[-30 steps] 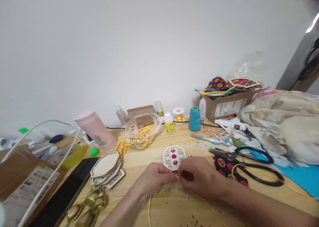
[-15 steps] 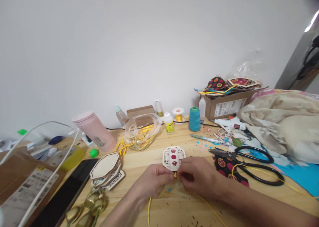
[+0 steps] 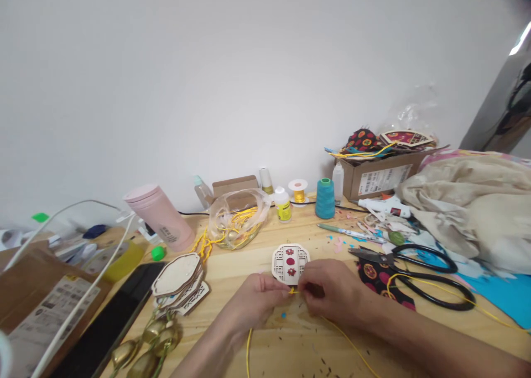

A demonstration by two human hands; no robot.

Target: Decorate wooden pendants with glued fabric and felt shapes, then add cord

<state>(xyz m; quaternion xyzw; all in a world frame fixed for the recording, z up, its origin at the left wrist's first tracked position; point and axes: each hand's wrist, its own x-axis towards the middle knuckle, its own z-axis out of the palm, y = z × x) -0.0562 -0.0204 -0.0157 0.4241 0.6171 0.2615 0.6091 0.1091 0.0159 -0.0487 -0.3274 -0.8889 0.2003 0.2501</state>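
A pale wooden ornament (image 3: 290, 263) with fretwork sides and red shapes down its middle lies flat on the table between my hands. At its lower edge is a small knot of yellow cord (image 3: 292, 290). My left hand (image 3: 265, 294) is closed, pinching the cord beside the knot, thumb and forefinger near the ornament's lower left edge. My right hand (image 3: 327, 289) is closed on the cord at the other side, its fingertips partly hidden. Loose cord ends trail from under both hands toward the near edge.
Black-handled scissors (image 3: 415, 273) lie at the right by dark patterned fabric (image 3: 377, 276). Stacked wooden pieces (image 3: 178, 278) and brass bells (image 3: 153, 339) sit at the left. Behind stand a glue bottle (image 3: 282, 205), a teal thread cone (image 3: 325, 198) and a pink tumbler (image 3: 160, 215).
The yellow cord between my fingertips now stretches sideways toward my right hand, where it hung bunched before. Both hands stay nearly in place. The whole view has shifted slightly.
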